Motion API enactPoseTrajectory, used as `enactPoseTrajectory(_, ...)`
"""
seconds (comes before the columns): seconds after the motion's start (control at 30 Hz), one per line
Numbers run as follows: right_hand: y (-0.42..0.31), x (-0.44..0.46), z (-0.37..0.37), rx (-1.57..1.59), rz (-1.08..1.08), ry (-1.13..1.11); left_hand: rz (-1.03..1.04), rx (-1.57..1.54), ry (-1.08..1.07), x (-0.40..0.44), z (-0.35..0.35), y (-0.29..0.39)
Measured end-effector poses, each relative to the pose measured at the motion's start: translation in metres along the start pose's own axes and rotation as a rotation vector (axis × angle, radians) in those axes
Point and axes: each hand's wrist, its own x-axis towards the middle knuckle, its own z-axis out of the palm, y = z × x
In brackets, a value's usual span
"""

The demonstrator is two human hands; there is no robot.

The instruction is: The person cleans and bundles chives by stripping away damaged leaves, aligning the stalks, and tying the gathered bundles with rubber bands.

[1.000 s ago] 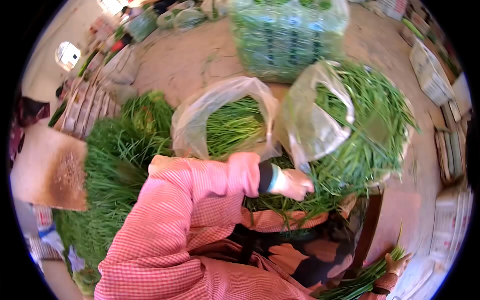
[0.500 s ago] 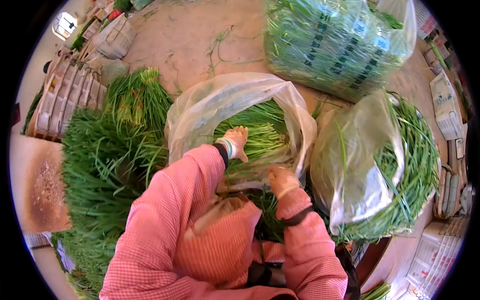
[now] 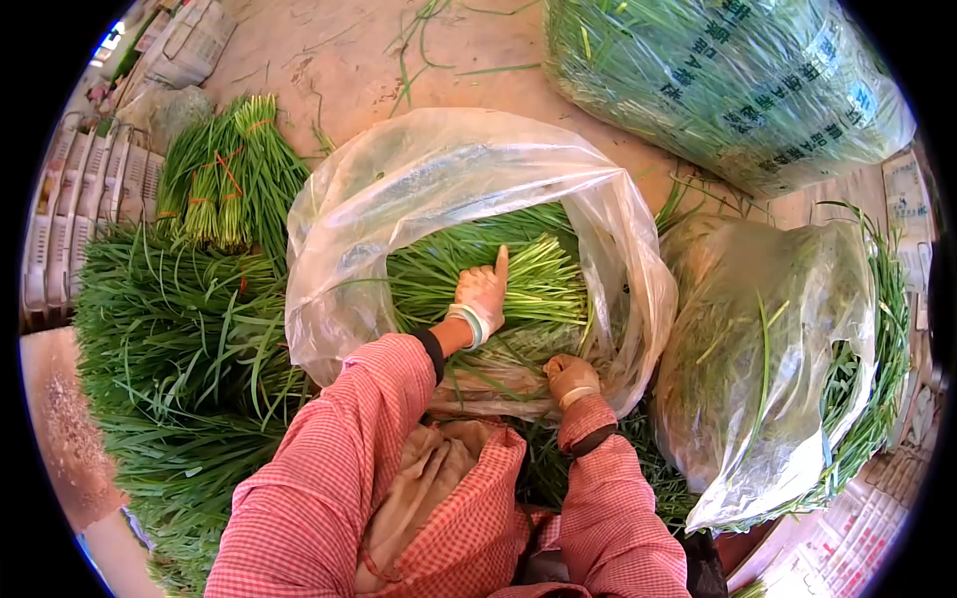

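A clear plastic bag stands open in the middle, with green stalks lying inside it. Over the bag's mouth, my left hand rests on the stalks, its thumb or a finger stretched out toward the top of the view and the others partly hidden. My right hand is closed on the near rim of the same bag, at its lower right. Both wrists have dark bands, and the sleeves are red checked cloth.
Long green leaves are heaped at the left, with tied bundles behind them. A second plastic bag lies over greens at the right. A large wrapped green bale is at the upper right. Crates line the left edge.
My left hand came from the right side to the middle bag and onto the stalks. My right hand left a bunch of stalks at the lower right and took hold of the bag's near rim.
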Motion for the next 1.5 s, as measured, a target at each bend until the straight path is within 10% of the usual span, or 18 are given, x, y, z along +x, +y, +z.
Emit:
enactPoseTrajectory(0.17,0.022,0.005,0.008,0.26,-0.097,0.015,-0.046,-0.66,-0.097,-0.015,0.002,-0.039)
enactPoseTrajectory(0.33,-0.051,-0.035,0.011,0.877,-0.453,0.487,-0.012,-1.017,0.12,-0.025,0.055,-0.088)
enactPoseTrajectory(0.67,-0.084,0.018,-0.019,1.423,-0.545,0.153,0.295,-1.148,0.066,-0.047,0.031,-0.072)
enactPoseTrajectory(0.9,-0.048,0.02,-0.001,1.456,-0.315,-0.029,0.074,-1.48,-0.181,-0.03,0.014,-0.068)
enactPoseTrajectory(1.03,-0.063,0.002,-0.008,1.442,-0.713,-0.201,0.233,-1.466,-0.315,-0.028,0.011,-0.077)
enactPoseTrajectory(1.1,-0.074,0.0,-0.008,1.013,-0.504,-0.111,0.355,-0.635,0.091,-0.039,0.013,-0.058)
enactPoseTrajectory(1.2,-0.103,-0.011,0.001,1.287,-0.377,0.104,0.275,-0.185,0.239,-0.062,0.017,-0.028)
enactPoseTrajectory(1.27,-0.1,-0.012,0.006,1.251,-0.425,0.454,0.328,-0.082,0.156,-0.078,0.005,-0.02)
enactPoseTrajectory(1.43,-0.076,-0.02,0.015,1.473,-0.446,0.429,0.544,0.156,-0.321,-0.076,-0.057,-0.026)
enactPoseTrajectory(1.5,-0.074,-0.031,0.017,1.515,-0.485,0.356,0.364,0.053,-0.15,-0.063,-0.113,-0.023)
